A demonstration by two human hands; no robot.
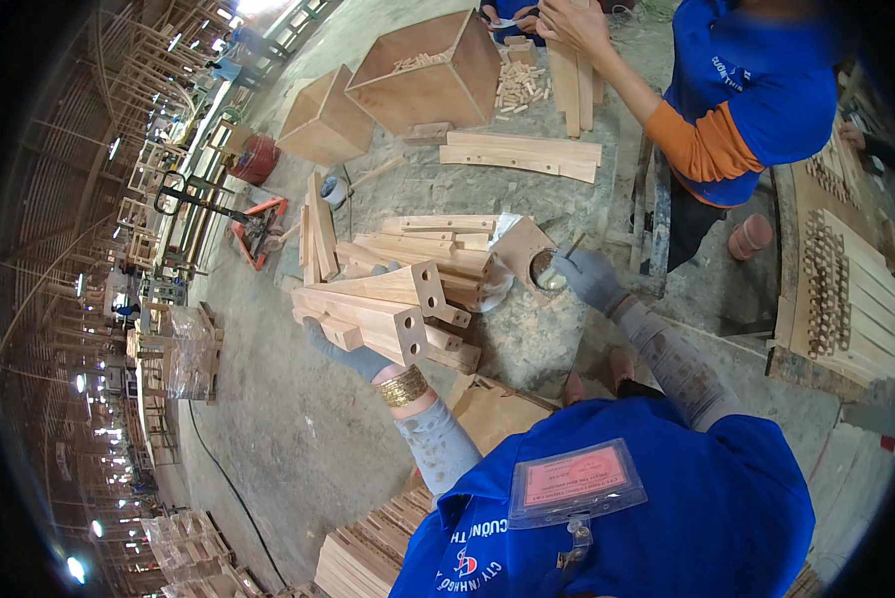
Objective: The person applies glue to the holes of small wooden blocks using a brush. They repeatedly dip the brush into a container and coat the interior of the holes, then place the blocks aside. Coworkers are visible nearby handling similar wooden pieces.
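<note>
My left hand (343, 349), in a grey glove with a gold bangle at the wrist, is closed round two light wooden pieces (363, 314) with paired round holes drilled in their near ends. Its fingertips show over the top of the upper piece. To the right, my gloved right hand (592, 279) pinches a thin stick (572, 245), its lower end by a round pot (545, 269). What is in the pot is hard to make out. Under and behind the held pieces lies a stack of similar wooden pieces (438, 239) on the work surface, with clear plastic (497, 284) beside it.
Across from me, a co-worker in blue (756, 110) holds upright boards (570, 90). Plywood boxes (418, 80), a dowel heap (522, 85) and flat boards (522, 154) lie ahead. An orange pallet jack (258, 231) stands left. Right is a table with drilled pieces (866, 299).
</note>
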